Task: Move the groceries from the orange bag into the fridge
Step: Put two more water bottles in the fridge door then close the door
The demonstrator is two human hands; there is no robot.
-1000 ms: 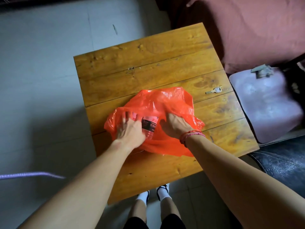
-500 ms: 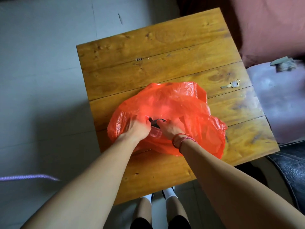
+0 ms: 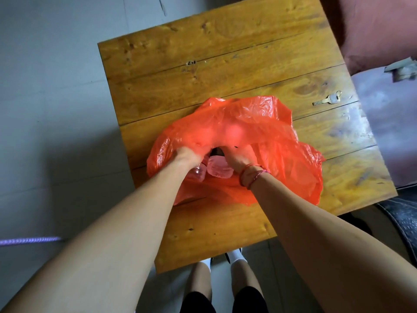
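Both hands have pushed deeper into the crinkled, see-through orange bag [image 3: 248,129], mid-frame on the wooden table [image 3: 203,68]. Left hand [image 3: 186,158] and right hand [image 3: 240,159] bury their fingers under the film, so I cannot tell their hold. Clear bottles [image 3: 220,170] show between them. Keys [image 3: 328,100] lie right; grey floor [image 3: 56,86] lies left of the table.

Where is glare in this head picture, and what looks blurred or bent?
Head view: glare streaks on the crinkled orange plastic bag, sheen on the varnished wooden table; the purple rope at left is smeared; the wide lens skews the table's edges.
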